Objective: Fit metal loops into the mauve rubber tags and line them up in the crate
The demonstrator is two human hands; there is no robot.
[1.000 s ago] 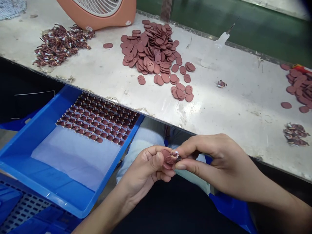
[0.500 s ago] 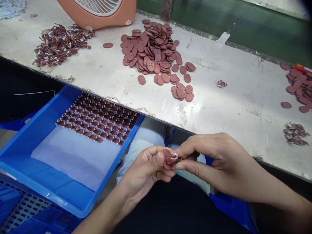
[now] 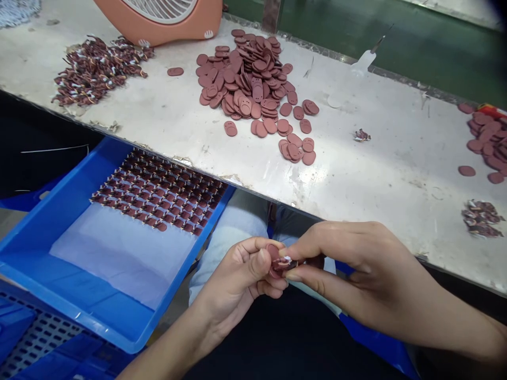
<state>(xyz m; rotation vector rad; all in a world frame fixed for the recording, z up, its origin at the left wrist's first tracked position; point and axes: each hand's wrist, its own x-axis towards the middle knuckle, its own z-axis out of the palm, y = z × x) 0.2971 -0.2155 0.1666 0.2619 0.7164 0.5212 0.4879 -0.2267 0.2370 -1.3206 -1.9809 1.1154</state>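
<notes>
My left hand [image 3: 249,269] is closed, pinching a reddish-brown oval disc [image 3: 273,254] between thumb and fingers. My right hand [image 3: 348,269] is closed too; its thumb and forefinger grip a small dark brown figure with white and tan parts [image 3: 284,261], pressed against the disc's face. Both hands meet over the lap, in front of the table edge. Whether the figure is joined to the disc cannot be made out. To the left, a blue tray [image 3: 158,316] holds rows of such discs with figures [image 3: 158,195] on a white sheet [image 3: 106,253].
On the white table [image 3: 356,179] lie a heap of oval discs [image 3: 253,79], a pile of small figures [image 3: 99,71], and a lone figure [image 3: 361,135]. An orange fan [image 3: 174,32] stands behind. A white needle-tipped bottle [image 3: 363,62] is at the back. More discs [image 3: 489,137] and figures [image 3: 481,217] lie right.
Both hands stay together with the disc and figure between them. The right hand has shifted very slightly right and down; the view has moved a little.
</notes>
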